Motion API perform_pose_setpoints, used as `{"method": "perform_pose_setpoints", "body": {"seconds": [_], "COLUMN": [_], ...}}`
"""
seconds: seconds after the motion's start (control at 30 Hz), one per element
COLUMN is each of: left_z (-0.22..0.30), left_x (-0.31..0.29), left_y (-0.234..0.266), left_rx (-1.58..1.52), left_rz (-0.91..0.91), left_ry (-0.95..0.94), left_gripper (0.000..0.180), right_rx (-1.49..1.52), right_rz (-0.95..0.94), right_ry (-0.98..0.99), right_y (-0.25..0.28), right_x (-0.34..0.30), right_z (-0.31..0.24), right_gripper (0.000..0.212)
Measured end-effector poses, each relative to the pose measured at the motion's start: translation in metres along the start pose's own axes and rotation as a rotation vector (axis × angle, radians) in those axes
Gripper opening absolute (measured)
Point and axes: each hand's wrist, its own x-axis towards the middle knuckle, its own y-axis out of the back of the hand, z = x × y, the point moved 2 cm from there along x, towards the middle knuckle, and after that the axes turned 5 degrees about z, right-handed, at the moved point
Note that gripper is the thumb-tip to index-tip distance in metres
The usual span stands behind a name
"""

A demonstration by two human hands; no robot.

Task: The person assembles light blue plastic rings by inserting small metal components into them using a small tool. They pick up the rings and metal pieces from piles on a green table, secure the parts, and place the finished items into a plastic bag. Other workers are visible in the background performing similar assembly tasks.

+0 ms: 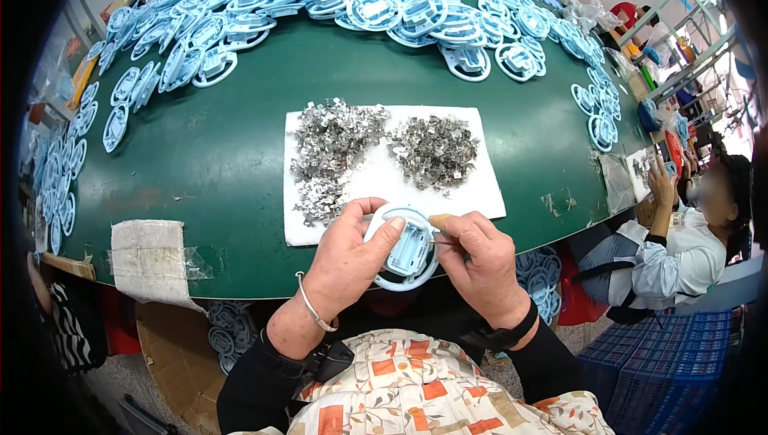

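Note:
My left hand (pixel 340 263) is closed on a light-blue oval plastic part (pixel 410 249), its thumb lying over the left rim. The part is held just off the near edge of the table, with its recessed boxy middle facing up. Against its right side, my right hand (pixel 486 263) is pinched, thumb against forefinger. A thin, dark sliver shows at those fingertips, too small to name. Beyond both hands lies a white foam sheet (pixel 372 183). On it are a left heap of small shiny metal clips (pixel 332 151) and a right heap of similar clips (pixel 434 153).
Many more blue parts (pixel 376 9) are piled along the far side of the green table (pixel 224 155). A whitish pad (pixel 150 257) is taped at the near left edge. Below stands a cardboard box (pixel 172 355). At right sits another person (pixel 680 251) with hands raised.

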Motion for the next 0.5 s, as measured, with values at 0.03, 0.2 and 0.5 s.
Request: {"method": "perform_pose_setpoints", "body": {"seconds": [0.03,0.2,0.5], "left_z": [0.000,0.012,0.036], "left_x": [0.000,-0.009,-0.016], "left_y": [0.000,0.002,0.002], "left_rx": [-0.018,-0.073,0.637], "left_rz": [-0.003,-0.082,-0.266], "left_ry": [0.003,0.045,-0.364], "left_gripper": [0.042,0.043,0.043], "right_rx": [0.055,0.433,0.847], "right_rz": [0.041,-0.018,-0.361], "right_ry": [-0.030,-0.418,-0.769], "right_y": [-0.001,-0.002,-0.001], "right_x": [-0.002,-0.007,-0.012], "right_z": [0.001,0.016,0.010], "right_gripper": [0.027,0.025,0.023]}}
